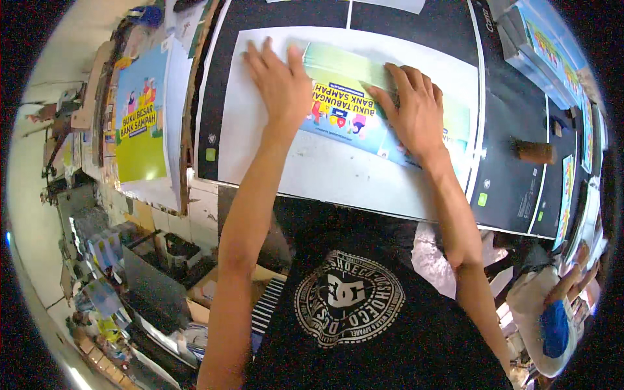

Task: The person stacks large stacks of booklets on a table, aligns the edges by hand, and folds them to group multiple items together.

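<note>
A printed cover sheet (pixel 341 120) in green, yellow and blue lies across a large white sheet (pixel 312 169) on the black work surface. Its lettering faces away from me. My left hand (pixel 281 84) rests with spread fingers over the cover's left end, the fingertips reaching onto the white sheet. Toward the other end, my right hand (pixel 417 110) lies on the cover, palm down, fingers extended and thumb apart. Neither hand grips anything. Parts of the cover are hidden under both hands, and its right end shows beyond my right wrist.
At left stands a stack of larger blue-and-green printed sheets (pixel 140 117). More printed stacks (pixel 549 55) sit at the far right, near a brown block (pixel 536 152). A dark open box (pixel 162 257) is below left. Another person's arm (pixel 573 276) shows at lower right.
</note>
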Demonstrator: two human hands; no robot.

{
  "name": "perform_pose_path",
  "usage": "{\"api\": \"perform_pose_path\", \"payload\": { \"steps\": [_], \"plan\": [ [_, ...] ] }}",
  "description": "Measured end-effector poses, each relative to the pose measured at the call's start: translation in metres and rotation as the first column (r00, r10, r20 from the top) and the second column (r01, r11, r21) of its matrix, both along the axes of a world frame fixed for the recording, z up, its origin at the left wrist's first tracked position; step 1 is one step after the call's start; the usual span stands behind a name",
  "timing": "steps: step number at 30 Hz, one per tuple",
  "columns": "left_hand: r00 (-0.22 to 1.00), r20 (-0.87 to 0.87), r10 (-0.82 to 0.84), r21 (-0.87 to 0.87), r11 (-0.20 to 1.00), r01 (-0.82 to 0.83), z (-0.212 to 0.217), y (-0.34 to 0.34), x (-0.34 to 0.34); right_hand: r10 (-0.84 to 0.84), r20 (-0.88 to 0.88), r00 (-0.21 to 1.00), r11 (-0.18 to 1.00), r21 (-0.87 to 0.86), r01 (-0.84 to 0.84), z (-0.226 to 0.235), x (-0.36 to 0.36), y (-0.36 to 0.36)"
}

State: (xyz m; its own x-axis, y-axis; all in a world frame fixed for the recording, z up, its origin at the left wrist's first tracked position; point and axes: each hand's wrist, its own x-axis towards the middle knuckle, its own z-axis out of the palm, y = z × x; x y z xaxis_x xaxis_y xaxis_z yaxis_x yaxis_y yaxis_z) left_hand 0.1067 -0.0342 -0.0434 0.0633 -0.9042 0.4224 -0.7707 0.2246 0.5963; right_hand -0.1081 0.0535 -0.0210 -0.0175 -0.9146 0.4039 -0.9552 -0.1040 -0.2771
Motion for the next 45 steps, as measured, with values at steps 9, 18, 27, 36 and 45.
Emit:
{"api": "perform_pose_path", "payload": {
  "steps": [9, 18, 27, 36, 45],
  "plan": [
    [0.963, 0.166, -0.213, -0.445, 0.855, 0.266, 0.055, 0.05, -0.087, -0.02, 0.03, 0.999, 0.999, 0.045, 0.019, -0.003, -0.009, 0.007],
    [0.937, 0.007, -0.35, -0.237, 0.909, 0.341, 0.023, 0.041, -0.091, -0.041, -0.006, 0.999, 0.999, -0.003, 0.041, -0.007, -0.007, 0.002],
    [0.884, -0.107, -0.455, -0.379, 0.84, 0.387, 0.006, 0.066, -0.115, -0.032, -0.071, 0.997, 0.999, -0.005, 0.032, -0.011, -0.013, 0.004],
    [0.67, -0.417, -0.614, -0.489, 0.773, 0.404, 0.045, 0.068, -0.108, -0.047, 0.018, 0.999, 0.999, -0.01, 0.047, -0.009, -0.009, 0.002],
    [0.748, -0.058, -0.661, -0.251, 0.735, 0.63, 0.0, 0.076, -0.11, 0.017, -0.1, 0.995, 1.0, -0.007, -0.018, -0.012, -0.014, 0.006]
  ]
}}
